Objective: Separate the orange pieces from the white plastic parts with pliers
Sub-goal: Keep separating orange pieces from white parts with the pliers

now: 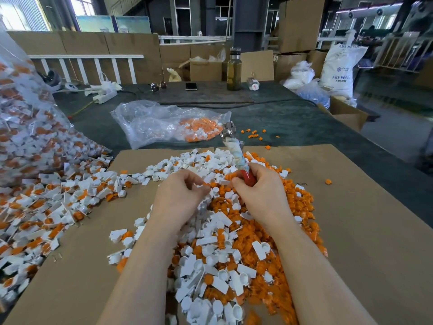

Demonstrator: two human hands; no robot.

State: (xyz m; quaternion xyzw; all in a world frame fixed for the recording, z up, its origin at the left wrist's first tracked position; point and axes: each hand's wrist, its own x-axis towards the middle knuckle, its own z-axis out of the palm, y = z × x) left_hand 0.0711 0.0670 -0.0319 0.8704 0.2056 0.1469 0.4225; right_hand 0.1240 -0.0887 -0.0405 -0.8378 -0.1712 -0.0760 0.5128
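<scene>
My right hand [260,191] grips the red handle of the pliers [234,146], whose taped shaft and metal jaws point up and away. My left hand [180,195] hovers over the heap with curled fingers and pinches a small orange piece [206,184] at its fingertips. Below both hands lies a mixed pile of white plastic parts [210,277] and loose orange pieces [297,207] on a sheet of cardboard [363,231]. More white parts with orange pieces still in them [46,207] spread to the left.
A big clear bag of unsorted parts [30,127] stands at the left. A smaller clear bag [168,123] lies beyond the cardboard, with a few stray orange pieces [254,134] beside it. A bottle [233,71], phone [191,86], sunglasses and power strip sit farther back.
</scene>
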